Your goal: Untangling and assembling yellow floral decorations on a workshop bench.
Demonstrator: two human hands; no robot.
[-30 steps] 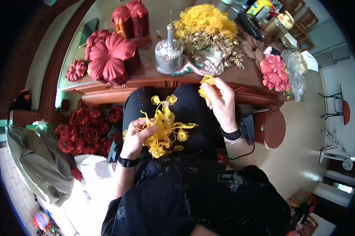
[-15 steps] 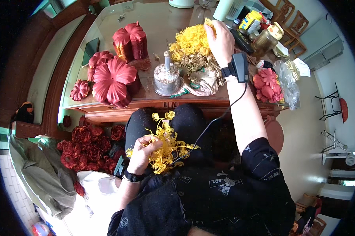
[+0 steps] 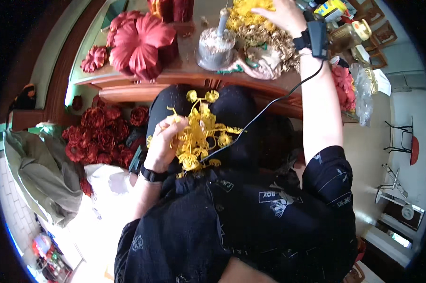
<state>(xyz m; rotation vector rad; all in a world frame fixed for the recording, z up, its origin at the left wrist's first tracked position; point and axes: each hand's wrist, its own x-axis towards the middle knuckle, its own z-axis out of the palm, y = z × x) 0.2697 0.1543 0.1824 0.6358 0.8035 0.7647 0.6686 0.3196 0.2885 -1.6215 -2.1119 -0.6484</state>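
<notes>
My left hand (image 3: 165,141) is over my lap with its fingers pinched on a yellow artificial flower stamen (image 3: 172,112). Beside it, a tangled bunch of yellow stamens (image 3: 200,128) with fringed round heads and thin stems rests on my dark trousers. At the upper edge, my right hand (image 3: 288,18) is at a pile of yellow stamens (image 3: 243,15) on the table, thumb spread away from the fingers. Its fingertips are partly out of view. Brown stem ends (image 3: 265,40) hang from the pile's near side, above a pale crumpled glove (image 3: 265,66).
A metal tin with an upright spike (image 3: 216,49) stands left of the pile. Red flower-shaped petal stacks (image 3: 142,42) occupy the table's left. Finished dark red flowers (image 3: 100,132) are heaped below left. A jar (image 3: 347,35) and plastic bag (image 3: 362,94) are at right. A cable (image 3: 274,100) crosses my lap.
The view has tilted, so the table sits higher in the picture. My right hand remains at the pile, its thumb now spread wider. My left hand still pinches among the yellow stamens.
</notes>
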